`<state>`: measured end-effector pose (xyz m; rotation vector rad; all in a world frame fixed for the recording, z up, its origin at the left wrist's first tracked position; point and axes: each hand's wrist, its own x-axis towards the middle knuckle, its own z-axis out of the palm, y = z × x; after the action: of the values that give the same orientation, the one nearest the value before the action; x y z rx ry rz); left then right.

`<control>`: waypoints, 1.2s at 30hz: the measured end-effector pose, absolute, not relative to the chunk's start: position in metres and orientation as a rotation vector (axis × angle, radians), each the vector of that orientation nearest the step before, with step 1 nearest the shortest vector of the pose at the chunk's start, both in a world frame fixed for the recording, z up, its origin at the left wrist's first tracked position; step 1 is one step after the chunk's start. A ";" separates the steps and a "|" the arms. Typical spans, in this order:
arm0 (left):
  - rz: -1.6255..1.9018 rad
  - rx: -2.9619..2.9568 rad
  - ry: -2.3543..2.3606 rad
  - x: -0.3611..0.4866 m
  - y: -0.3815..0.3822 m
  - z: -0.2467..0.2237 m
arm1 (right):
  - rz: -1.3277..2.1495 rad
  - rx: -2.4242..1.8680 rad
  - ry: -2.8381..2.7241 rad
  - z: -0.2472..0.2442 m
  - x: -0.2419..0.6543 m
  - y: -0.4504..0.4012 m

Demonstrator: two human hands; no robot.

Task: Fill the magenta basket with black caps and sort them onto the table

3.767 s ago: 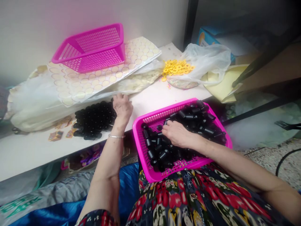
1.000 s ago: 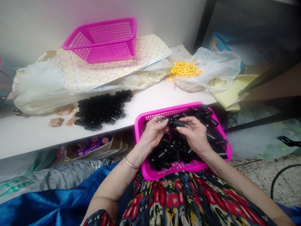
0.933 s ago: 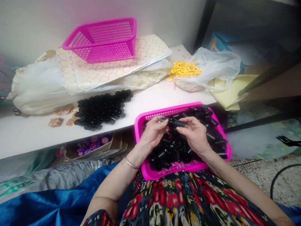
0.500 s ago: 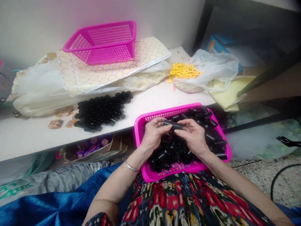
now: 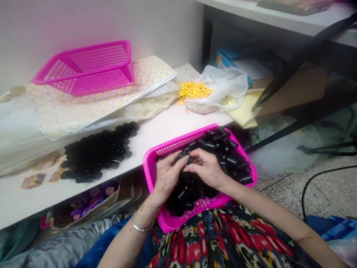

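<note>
Between the fingertips of both hands sits a short black plastic cylinder, partly covered by the fingers. My left hand is closed on its left end, thumb on top. My right hand pinches the other end. Both hands are over a pink plastic basket that rests on my lap against the table edge. Loose black cylinders fill the basket, lying at all angles. On the white table to the left, many black cylinders stand packed in a close group.
A second pink basket stands on sheets of round labels by the wall. Yellow rings lie beside a clear plastic bag. Small orange packets are at the table's left. A black strap crosses the right side.
My view has turned right, so the table things sit further left. The black cylinder, earlier held level and plainly visible, is now more covered by my fingers, and my hands are closer together.
</note>
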<state>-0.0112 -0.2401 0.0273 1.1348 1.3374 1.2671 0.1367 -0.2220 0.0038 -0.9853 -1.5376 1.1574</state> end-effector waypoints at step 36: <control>0.257 2.867 0.893 -0.004 -0.128 0.035 | 1.734 -0.864 -0.668 0.025 0.194 -0.193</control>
<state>-0.0039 -0.1280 0.0347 2.8669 0.8928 0.2574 0.1938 -0.1934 0.0249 -0.8641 -0.6677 1.7335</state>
